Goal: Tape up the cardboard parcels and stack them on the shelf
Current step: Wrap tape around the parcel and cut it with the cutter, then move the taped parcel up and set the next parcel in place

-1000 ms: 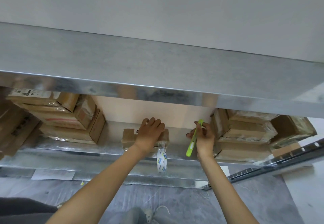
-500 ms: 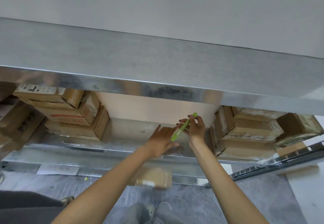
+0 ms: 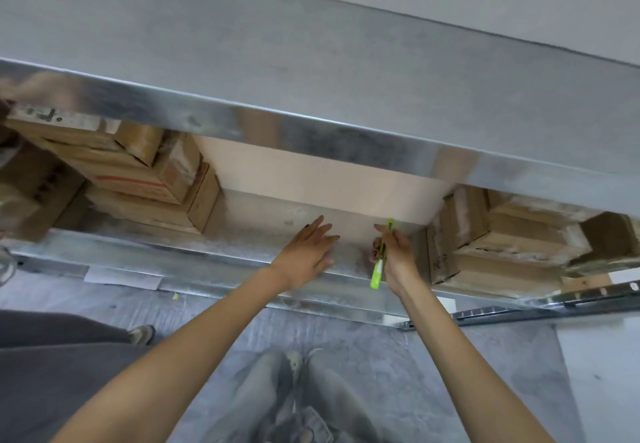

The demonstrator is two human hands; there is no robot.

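Head view: on the metal shelf (image 3: 173, 259), a left stack of parcels (image 3: 138, 186) and a right stack of parcels (image 3: 502, 248) lie with their long sides across the frame. Between them at centre, the left hand (image 3: 304, 255) is flat with straight fingers. Beside it, nearer the right stack, the right hand (image 3: 398, 255) grips a green cutter (image 3: 377, 272), whose tip points up-frame.

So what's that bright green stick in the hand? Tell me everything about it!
It looks like a slim box cutter, lime-green plastic with a pale patch near its lower end; no blade shows. The right hand grips its middle, fingers curled round it, so both ends stick out. It stands nearly upright, slightly tilted, above the front edge of the lower metal shelf. Nothing else touches it.
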